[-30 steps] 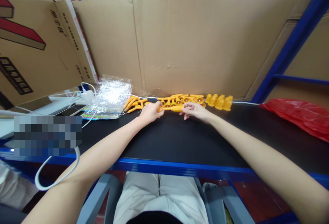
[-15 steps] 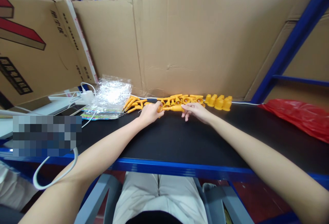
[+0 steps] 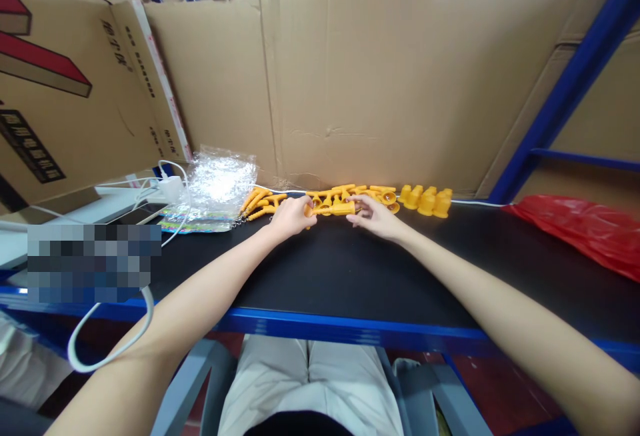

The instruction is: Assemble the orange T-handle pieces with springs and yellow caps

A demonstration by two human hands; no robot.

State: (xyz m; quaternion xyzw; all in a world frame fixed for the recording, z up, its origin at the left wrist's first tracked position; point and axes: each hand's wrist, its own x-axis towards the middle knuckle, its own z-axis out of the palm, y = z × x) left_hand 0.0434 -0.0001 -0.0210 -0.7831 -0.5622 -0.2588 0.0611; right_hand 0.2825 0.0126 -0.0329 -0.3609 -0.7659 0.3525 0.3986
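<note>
A heap of small yellow plastic parts (image 3: 350, 195) lies along the far edge of the black worktop (image 3: 350, 269), against a cardboard wall. My left hand (image 3: 291, 217) is closed on one end of a yellow plastic piece (image 3: 334, 209). My right hand (image 3: 376, 216) pinches the other end of the same piece, just in front of the heap. A row of yellow caps (image 3: 427, 200) stands to the right of my right hand. Several ribbed yellow stems (image 3: 257, 203) lie to the left of my left hand.
A crumpled clear plastic bag (image 3: 220, 179) lies left of the parts, with a white charger and cable (image 3: 167, 189) beside it. A red plastic bag (image 3: 580, 226) lies at the right. Cardboard sheets (image 3: 380, 83) close off the back. A blue shelf post (image 3: 565, 86) rises at right.
Both hands have moved slightly farther toward the heap, carrying the yellow piece with them. The right hand's fingers have closed in on the piece's right end.
</note>
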